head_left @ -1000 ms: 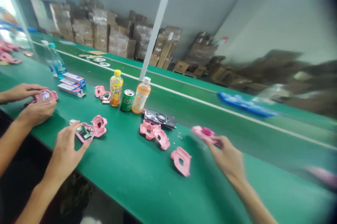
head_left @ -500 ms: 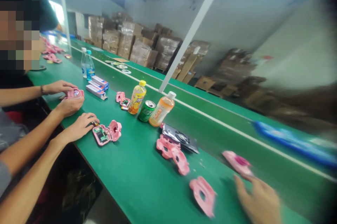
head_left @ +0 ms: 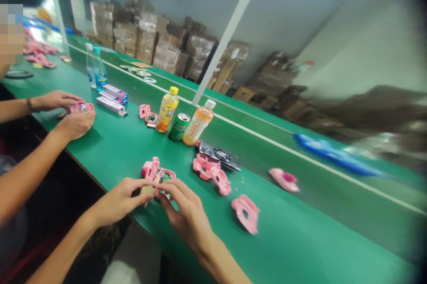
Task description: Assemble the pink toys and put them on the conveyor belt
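My left hand (head_left: 122, 199) and right hand (head_left: 185, 213) have moved together from apart. Both now pinch the pink plastic case (head_left: 151, 169), held between them just above the green workbench (head_left: 283, 230).

1. A pink moulded plastic housing (head_left: 156, 171) lies open on the bench (head_left: 283, 230), its two shells side by side, upright enough to show their hollow insides.
2. A green circuit board (head_left: 164, 177) sits in the nearer shell, partly hidden behind the fingers.
3. A small tan piece (head_left: 148, 191) lies at the housing's near edge; its material is too small to tell.
4. The left hand (head_left: 122, 198) reaches in from the near side, its fingertips at the tan piece.
5. The right hand (head_left: 185, 213) curves over the housing's lower edge, almost meeting the left.
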The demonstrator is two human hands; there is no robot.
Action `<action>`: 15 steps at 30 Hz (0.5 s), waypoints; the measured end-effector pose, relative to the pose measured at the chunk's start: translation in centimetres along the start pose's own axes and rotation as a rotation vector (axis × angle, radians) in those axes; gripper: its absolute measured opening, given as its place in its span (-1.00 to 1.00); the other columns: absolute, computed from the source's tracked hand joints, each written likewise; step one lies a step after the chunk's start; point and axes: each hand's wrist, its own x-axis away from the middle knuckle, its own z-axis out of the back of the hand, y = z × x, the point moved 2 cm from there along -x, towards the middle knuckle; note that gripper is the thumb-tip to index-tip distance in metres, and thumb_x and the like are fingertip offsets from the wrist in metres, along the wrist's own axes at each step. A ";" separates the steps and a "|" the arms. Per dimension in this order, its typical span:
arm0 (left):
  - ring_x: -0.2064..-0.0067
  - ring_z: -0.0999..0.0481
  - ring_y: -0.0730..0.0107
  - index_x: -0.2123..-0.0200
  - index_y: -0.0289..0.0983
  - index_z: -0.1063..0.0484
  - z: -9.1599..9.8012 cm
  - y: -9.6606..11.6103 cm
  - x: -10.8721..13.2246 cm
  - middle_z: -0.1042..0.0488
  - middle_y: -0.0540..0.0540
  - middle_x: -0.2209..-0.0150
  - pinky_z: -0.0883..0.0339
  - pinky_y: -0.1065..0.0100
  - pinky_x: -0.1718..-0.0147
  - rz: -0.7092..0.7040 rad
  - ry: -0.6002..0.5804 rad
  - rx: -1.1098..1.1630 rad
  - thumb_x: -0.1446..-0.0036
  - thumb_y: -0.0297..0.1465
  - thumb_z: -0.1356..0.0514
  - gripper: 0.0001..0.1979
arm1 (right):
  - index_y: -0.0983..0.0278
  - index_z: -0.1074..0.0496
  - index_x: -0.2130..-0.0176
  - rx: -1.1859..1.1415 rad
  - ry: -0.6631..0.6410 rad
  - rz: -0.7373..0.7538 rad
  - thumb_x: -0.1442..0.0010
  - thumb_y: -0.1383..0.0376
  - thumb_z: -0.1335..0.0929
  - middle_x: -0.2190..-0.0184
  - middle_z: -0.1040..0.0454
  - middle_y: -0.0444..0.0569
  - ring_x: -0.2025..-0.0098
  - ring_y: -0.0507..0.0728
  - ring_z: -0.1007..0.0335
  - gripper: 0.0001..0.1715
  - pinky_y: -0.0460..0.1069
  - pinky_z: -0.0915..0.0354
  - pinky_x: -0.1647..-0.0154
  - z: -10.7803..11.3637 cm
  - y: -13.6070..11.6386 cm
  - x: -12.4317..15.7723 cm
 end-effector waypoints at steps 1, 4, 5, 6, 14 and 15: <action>0.30 -0.49 0.31 -0.09 -0.21 -0.53 -0.5 0.1 0.0 -0.55 0.02 0.38 -0.31 0.39 0.22 -0.007 0.003 0.019 -0.32 -0.15 -0.14 -0.60 | 0.20 -0.52 0.07 -0.014 -0.008 -0.025 -0.38 0.36 -0.32 0.22 -0.58 0.00 0.21 0.12 -0.55 -0.82 -0.03 -0.49 0.17 -0.6 0.3 -0.6; 0.27 -0.49 0.31 -0.09 -0.21 -0.46 -1.1 0.2 -0.2 -0.57 0.02 0.32 -0.30 0.39 0.22 -0.022 0.012 0.061 -0.29 -0.19 -0.17 -0.63 | 0.25 -0.51 0.20 -0.044 -0.038 -0.062 -0.35 0.36 -0.37 0.30 -0.54 -0.03 0.28 0.12 -0.51 -0.92 -0.02 -0.46 0.21 -1.3 1.5 -1.2; 0.28 -0.49 0.31 -0.06 -0.22 -0.44 -1.2 0.1 -0.3 -0.57 0.02 0.32 -0.29 0.39 0.24 -0.025 0.011 0.075 -0.28 -0.20 -0.18 -0.64 | 0.25 -0.51 0.21 -0.047 -0.048 -0.063 -0.34 0.36 -0.38 0.30 -0.54 -0.03 0.29 0.11 -0.50 -0.93 -0.03 -0.45 0.19 -1.3 1.8 -1.1; 0.29 -0.48 0.32 -0.04 -0.23 -0.42 -1.2 0.0 -0.3 -0.56 0.02 0.33 -0.29 0.39 0.25 -0.025 0.009 0.088 -0.26 -0.20 -0.20 -0.66 | 0.25 -0.50 0.22 -0.042 -0.052 -0.058 -0.34 0.37 -0.38 0.29 -0.53 -0.04 0.29 0.10 -0.49 -0.93 -0.03 -0.44 0.18 -1.2 1.9 -0.9; 0.26 -0.50 0.36 0.10 -0.22 -0.39 -1.6 0.1 -0.2 -0.55 0.03 0.31 -0.26 0.40 0.22 -0.018 0.053 0.066 -0.30 -0.22 -0.16 -0.78 | 0.27 -0.42 0.23 0.206 -0.155 -0.057 -0.35 0.44 -0.35 0.28 -0.50 -0.04 0.28 0.10 -0.44 -0.91 -0.05 -0.36 0.25 -1.4 1.8 -0.5; 0.28 -0.49 0.37 0.11 -0.22 -0.39 -1.7 0.2 -0.1 -0.55 0.04 0.33 -0.26 0.41 0.23 -0.016 0.072 0.059 -0.31 -0.22 -0.15 -0.79 | 0.27 -0.41 0.23 0.236 -0.177 -0.059 -0.36 0.44 -0.34 0.28 -0.49 -0.03 0.29 0.11 -0.43 -0.91 -0.05 -0.35 0.26 -1.5 1.7 -0.6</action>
